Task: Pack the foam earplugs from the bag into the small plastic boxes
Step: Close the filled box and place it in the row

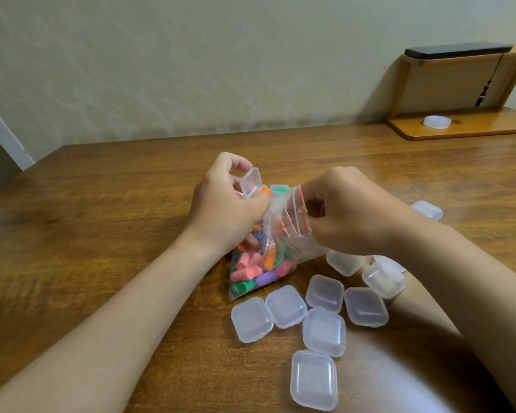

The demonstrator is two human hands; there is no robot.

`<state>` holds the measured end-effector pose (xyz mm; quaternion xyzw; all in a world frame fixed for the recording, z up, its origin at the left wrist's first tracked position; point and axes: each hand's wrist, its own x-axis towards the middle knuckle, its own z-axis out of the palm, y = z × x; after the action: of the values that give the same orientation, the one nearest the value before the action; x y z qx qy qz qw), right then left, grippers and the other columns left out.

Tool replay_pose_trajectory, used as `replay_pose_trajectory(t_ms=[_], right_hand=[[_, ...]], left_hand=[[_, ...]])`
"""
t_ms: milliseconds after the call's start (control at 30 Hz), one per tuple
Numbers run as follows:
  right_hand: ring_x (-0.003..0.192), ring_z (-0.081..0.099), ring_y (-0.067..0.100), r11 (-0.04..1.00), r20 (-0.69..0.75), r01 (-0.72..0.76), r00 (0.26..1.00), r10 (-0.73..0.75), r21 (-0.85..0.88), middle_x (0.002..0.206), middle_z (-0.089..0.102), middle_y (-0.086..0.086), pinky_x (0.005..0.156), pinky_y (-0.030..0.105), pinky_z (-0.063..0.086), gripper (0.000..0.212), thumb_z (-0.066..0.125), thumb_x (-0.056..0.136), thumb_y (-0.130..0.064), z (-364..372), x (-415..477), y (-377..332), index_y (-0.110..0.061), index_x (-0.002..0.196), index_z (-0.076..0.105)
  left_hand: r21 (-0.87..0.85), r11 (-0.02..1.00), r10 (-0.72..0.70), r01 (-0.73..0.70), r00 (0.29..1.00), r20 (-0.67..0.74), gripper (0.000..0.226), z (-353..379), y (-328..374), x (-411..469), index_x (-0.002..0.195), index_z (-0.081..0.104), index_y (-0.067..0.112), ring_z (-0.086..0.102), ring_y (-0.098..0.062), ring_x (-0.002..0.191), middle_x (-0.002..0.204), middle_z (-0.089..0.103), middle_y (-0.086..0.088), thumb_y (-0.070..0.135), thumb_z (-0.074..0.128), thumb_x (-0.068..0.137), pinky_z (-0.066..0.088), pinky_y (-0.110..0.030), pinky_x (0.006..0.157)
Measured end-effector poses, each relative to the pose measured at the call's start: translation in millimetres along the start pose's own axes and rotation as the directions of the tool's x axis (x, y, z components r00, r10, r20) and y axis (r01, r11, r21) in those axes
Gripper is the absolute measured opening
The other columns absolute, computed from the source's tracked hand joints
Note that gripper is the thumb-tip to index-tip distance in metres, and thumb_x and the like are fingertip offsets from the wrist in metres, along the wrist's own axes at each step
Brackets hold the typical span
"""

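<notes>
You are sitting in what looks like a room in a home, at a desk rather than a workbench. The surface (102, 204) before you is glossy brown wood grain. From 10 to 1 o'clock behind it runs a pale plastered wall (191, 70) with faint blotchy marks. At 2 o'clock a small wooden desk shelf (465, 131) stands against that wall. A flat black slab (456, 50) like a phone lies on its top board, a dark cord (489, 81) hangs below, and a whitish ring (436, 121) rests on its base.
</notes>
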<state>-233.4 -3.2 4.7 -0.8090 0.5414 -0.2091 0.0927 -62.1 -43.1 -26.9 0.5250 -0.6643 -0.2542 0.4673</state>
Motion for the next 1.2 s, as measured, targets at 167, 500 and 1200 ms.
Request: replay_pose_trajectory(t_ms=[167, 500, 1200], right_hand=[[0.071, 0.064, 0.004, 0.988, -0.092, -0.028, 0.995, 0.043, 0.152, 0.074, 0.070, -0.010, 0.062, 0.023, 0.056, 0.014, 0.068, 0.083, -0.016, -15, 0, 13, -0.025, 0.087, 0.078], [0.068, 0.062, 0.007, 0.911, -0.408, 0.157, 0.913, 0.013, 0.381, 0.080, 0.069, -0.004, 0.059, 0.013, 0.046, 0.015, 0.068, 0.085, -0.007, -13, 1, 14, -0.017, 0.094, 0.075], [0.075, 0.064, 0.008, 0.955, -0.279, 0.093, 0.960, -0.011, 0.282, 0.081, 0.069, -0.011, 0.065, 0.026, 0.055, 0.014, 0.074, 0.085, -0.015, 3, 7, 18, -0.026, 0.092, 0.078]], left_hand=[[-0.009, 1.000, 0.027, -0.027, 1.000, 0.006, 0.027, 0, -3, 0, 0.100, 0.054, 0.023, 0.068, -0.026, 0.053, 0.084, 0.068, -0.005, 0.008, 0.069, 0.083, 0.053, -0.038, 0.040], [-0.025, 0.985, 0.171, -0.170, 0.985, 0.033, 0.032, 0, -4, -2, 0.105, 0.063, 0.019, 0.065, -0.019, 0.072, 0.094, 0.067, 0.004, 0.025, 0.073, 0.075, 0.060, -0.047, 0.068], [-0.545, 0.831, 0.000, 0.110, 0.980, 0.198, 0.012, -3, 7, -3, 0.098, 0.072, 0.012, 0.070, -0.024, 0.076, 0.088, 0.070, -0.012, 0.004, 0.073, 0.088, 0.056, -0.032, 0.060]])
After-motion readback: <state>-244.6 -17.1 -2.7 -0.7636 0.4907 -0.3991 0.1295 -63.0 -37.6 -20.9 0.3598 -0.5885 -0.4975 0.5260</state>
